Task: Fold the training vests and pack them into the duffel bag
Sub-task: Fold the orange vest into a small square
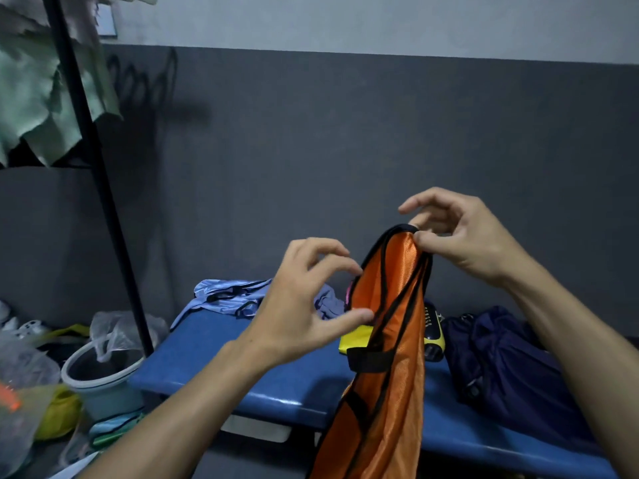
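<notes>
The head view looks down at a blue surface (276, 385) that stands against a dark grey wall. An orange vest (390, 340) with black trim hangs in the air above the near edge of the surface, and its lower part runs out of the picture at the bottom. The right hand (460, 233) pinches the top of the orange vest between thumb and finger; the other fingers are curled loosely above it. The left hand (304, 305) is half open, with bent fingers, and its thumb tip and fingertips touch the left side of the vest; whether it really holds the cloth I cannot tell. A light blue vest (228, 295) lies crumpled at the far left corner of the surface. A yellow vest (356, 337) lies behind the orange one, near the middle. The dark navy duffel bag (501, 361) rests toward the right end of the surface. On the floor, left of the surface, stands a pale bucket (100, 378) beside plastic bags.
</notes>
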A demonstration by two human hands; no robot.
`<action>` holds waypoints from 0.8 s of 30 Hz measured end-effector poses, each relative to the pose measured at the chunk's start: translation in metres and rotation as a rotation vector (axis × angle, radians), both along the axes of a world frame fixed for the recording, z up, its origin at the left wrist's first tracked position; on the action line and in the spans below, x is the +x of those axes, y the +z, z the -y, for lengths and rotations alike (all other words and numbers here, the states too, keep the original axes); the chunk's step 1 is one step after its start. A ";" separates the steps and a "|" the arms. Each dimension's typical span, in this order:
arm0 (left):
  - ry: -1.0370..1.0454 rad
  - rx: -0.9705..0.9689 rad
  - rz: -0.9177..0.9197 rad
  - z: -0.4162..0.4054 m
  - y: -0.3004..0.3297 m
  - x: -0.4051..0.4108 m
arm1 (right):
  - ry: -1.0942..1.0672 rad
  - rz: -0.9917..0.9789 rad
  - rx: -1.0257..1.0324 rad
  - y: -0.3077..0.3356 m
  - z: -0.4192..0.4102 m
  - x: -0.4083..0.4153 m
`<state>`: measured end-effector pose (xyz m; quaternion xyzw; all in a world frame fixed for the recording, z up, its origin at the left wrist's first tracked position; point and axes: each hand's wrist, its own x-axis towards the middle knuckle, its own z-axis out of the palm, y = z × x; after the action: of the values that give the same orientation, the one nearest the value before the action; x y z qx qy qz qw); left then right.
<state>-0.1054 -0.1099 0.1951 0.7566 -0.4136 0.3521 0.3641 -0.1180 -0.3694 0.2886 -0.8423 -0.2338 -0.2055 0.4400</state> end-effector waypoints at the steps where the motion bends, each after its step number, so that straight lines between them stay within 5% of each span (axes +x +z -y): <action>1: 0.001 0.031 0.034 0.002 -0.002 -0.002 | 0.007 0.004 -0.004 0.001 -0.001 -0.001; 12: 0.319 0.389 0.168 -0.004 -0.017 0.034 | 0.015 0.031 0.010 0.012 0.002 -0.008; 17: 0.129 0.322 0.092 -0.032 0.054 0.035 | -0.071 0.042 -0.031 0.013 0.025 -0.007; 24: -0.001 0.568 0.096 -0.032 0.160 0.006 | -0.110 0.064 -0.195 0.014 0.019 -0.003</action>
<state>-0.0994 -0.0777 0.3549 0.8104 -0.5129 0.2575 0.1180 -0.1215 -0.3888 0.3025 -0.8858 -0.2201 -0.2321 0.3363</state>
